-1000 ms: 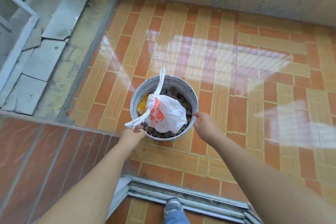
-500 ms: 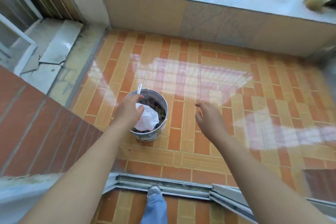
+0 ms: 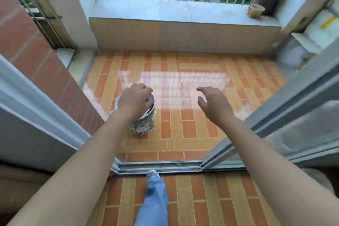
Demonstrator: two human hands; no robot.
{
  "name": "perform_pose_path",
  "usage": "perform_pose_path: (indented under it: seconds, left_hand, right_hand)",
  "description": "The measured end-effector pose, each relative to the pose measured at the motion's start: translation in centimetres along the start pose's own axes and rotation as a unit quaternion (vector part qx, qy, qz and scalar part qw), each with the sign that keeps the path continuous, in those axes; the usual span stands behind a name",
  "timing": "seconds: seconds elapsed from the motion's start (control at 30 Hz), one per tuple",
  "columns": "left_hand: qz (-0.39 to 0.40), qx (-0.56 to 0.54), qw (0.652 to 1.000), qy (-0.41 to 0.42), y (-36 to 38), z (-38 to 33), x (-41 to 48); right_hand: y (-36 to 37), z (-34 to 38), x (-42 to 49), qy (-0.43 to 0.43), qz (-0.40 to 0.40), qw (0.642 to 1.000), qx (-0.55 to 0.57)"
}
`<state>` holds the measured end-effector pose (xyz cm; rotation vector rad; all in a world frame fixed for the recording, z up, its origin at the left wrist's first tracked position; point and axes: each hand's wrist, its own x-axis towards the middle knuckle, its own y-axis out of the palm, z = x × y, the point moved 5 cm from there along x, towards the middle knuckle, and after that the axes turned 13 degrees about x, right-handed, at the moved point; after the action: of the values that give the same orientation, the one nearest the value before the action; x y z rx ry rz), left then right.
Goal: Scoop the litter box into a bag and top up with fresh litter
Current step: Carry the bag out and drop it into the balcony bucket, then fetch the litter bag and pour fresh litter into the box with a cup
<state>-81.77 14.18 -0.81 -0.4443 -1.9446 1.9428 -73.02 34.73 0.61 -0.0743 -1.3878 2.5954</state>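
A white, paint-stained bucket [image 3: 145, 124] stands on the orange tiled balcony floor [image 3: 183, 124], left of centre. My left hand [image 3: 134, 100] lies over its mouth with the fingers curled down inside the rim. The hand hides the white plastic bag and the rest of the bucket's contents, so I cannot tell what the fingers hold. My right hand [image 3: 213, 104] hovers over bare tiles to the right of the bucket, with its fingers spread and relaxed and nothing in it.
A sliding-door track [image 3: 159, 165] crosses the floor near my foot [image 3: 153, 173]. The door frame [image 3: 275, 124] runs along the right and a red brick wall [image 3: 36, 51] along the left. Beyond are a low ledge [image 3: 183, 11] with railing and a small pot [image 3: 256, 10].
The view has risen and pulled back from the bucket. My left hand moved from the bag's handles onto the bucket mouth, covering the bag. My right hand left the rim and hangs in the air.
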Motion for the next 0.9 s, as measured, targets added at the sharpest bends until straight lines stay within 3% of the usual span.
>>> perform_pose_path:
  seconds: [0.2,0.43,0.63,0.9]
  left_hand:
    - [-0.045,0.014,0.996,0.073,-5.3,-5.0,-5.5]
    - [-0.055,-0.040,0.982,0.178,-5.7,-12.1,-7.7]
    - [-0.074,-0.070,0.945,0.312,-6.0,-18.5,-10.3]
    - [-0.059,-0.062,0.868,0.488,-6.0,-27.3,-14.5]
  right_hand:
    - [-5.3,1.0,-10.1,0.012,-0.034,0.999,-0.033]
    - [-8.5,-1.9,-19.2,0.142,-0.105,0.984,-0.014]
    - [-10.4,-3.2,-26.1,0.261,-0.257,0.930,0.044]
    - [-11.9,-4.0,-36.6,0.388,-0.327,0.861,-0.026]
